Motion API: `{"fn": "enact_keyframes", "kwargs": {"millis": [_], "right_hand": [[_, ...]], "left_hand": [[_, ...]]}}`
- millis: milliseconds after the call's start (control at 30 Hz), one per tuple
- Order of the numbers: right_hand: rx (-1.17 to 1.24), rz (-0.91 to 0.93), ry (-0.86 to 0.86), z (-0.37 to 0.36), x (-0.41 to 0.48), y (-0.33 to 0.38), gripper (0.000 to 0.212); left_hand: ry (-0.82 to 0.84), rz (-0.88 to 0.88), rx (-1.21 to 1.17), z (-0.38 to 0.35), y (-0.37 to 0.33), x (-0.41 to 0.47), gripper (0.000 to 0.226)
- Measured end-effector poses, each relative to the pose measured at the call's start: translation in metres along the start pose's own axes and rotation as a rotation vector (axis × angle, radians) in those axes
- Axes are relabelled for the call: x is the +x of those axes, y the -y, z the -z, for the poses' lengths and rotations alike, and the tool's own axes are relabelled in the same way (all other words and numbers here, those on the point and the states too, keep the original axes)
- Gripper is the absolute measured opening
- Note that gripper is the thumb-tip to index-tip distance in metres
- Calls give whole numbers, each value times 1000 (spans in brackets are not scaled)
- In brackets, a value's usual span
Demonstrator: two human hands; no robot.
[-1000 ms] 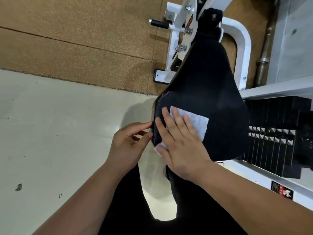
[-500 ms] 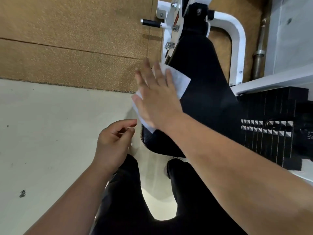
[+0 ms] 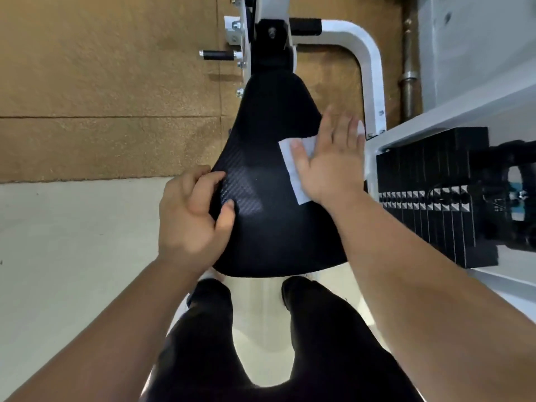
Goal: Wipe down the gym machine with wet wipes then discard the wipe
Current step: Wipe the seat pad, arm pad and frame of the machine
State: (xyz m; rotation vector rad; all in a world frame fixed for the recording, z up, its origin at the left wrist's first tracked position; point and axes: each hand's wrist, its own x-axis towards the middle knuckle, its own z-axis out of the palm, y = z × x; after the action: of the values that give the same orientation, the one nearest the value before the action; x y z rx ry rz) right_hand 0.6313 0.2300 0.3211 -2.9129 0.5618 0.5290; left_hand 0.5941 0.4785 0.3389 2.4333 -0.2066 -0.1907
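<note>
The black padded seat (image 3: pixel 269 158) of the gym machine fills the middle of the view, mounted on a white frame (image 3: pixel 369 76). A white wet wipe (image 3: pixel 290 152) lies flat on the seat's right side. My right hand (image 3: pixel 330 166) presses on it with straight fingers that reach the seat's right edge. My left hand (image 3: pixel 193 216) grips the seat's left edge, thumb on top and fingers curled round the rim.
A black weight stack (image 3: pixel 429 198) stands just right of the seat inside the white frame. A metal bar (image 3: pixel 409 76) lies by the grey wall at the upper right. Brown floor mat (image 3: pixel 101 82) and pale floor (image 3: pixel 72 242) lie to the left. My dark-trousered legs (image 3: pixel 261 338) stand below the seat.
My right hand has swept the wipe from the seat's left upper side across to its right side. My left hand has moved in and taken hold of the seat's left edge.
</note>
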Motion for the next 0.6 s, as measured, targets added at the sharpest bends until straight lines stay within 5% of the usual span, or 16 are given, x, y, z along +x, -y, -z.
{"fn": "enact_keyframes", "kwargs": {"millis": [67, 267, 433, 600], "right_hand": [[-2, 14, -11, -3, -3, 21, 86], [-49, 444, 13, -32, -129, -14, 82], [-64, 379, -4, -29, -105, -69, 86], [-41, 311, -2, -1, 17, -24, 85]], "left_hand": [[-1, 5, 24, -1, -3, 14, 49], [46, -82, 197, -23, -18, 53, 60], [25, -45, 135, -33, -20, 50, 55], [-40, -75, 26, -33, -16, 47, 54]]}}
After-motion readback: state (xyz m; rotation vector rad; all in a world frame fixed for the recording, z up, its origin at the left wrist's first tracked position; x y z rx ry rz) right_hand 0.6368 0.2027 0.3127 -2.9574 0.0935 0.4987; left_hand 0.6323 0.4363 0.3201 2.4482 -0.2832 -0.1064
